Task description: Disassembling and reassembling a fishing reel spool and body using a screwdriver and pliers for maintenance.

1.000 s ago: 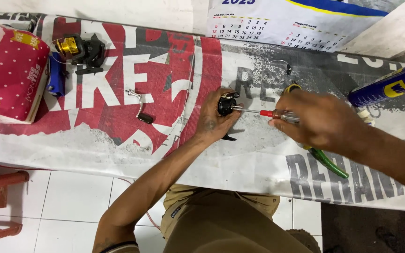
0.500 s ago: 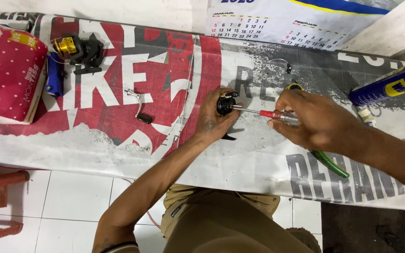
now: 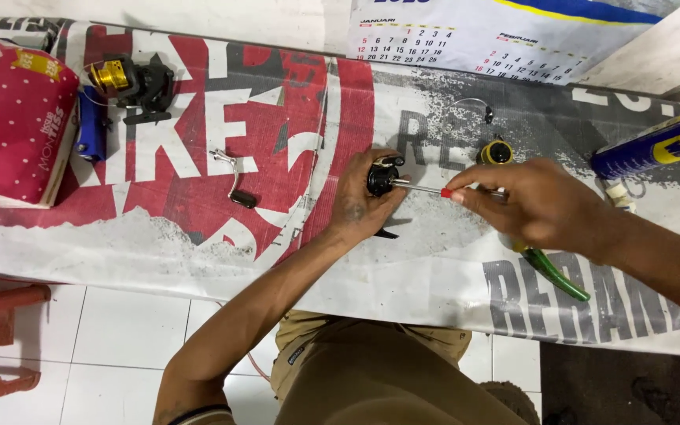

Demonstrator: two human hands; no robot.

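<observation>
- Head view gives me a table covered by a large printed banner sheet in red, white and grey (image 3: 198, 236), which takes up most of the picture.
- At the far left I see a red packet with white dots (image 3: 13, 126) lying on that sheet.
- At the far right a blue and yellow spray can (image 3: 659, 144) lies on its side, well apart from both hands.
- My right hand (image 3: 545, 206) is closed around a thin screwdriver with a red collar and metal shaft (image 3: 426, 190), the shaft pointing left.
- My left hand (image 3: 364, 206) grips a small black reel part (image 3: 382, 177) near the middle of the table; the screwdriver's tip meets it.
- Near the top left sits a black fishing reel with a gold spool (image 3: 131, 81).
- Green-handled pliers (image 3: 552, 271) lie just beneath my right hand.
- Left of my left hand rests a small silver crank handle with a black knob (image 3: 232, 177).
</observation>
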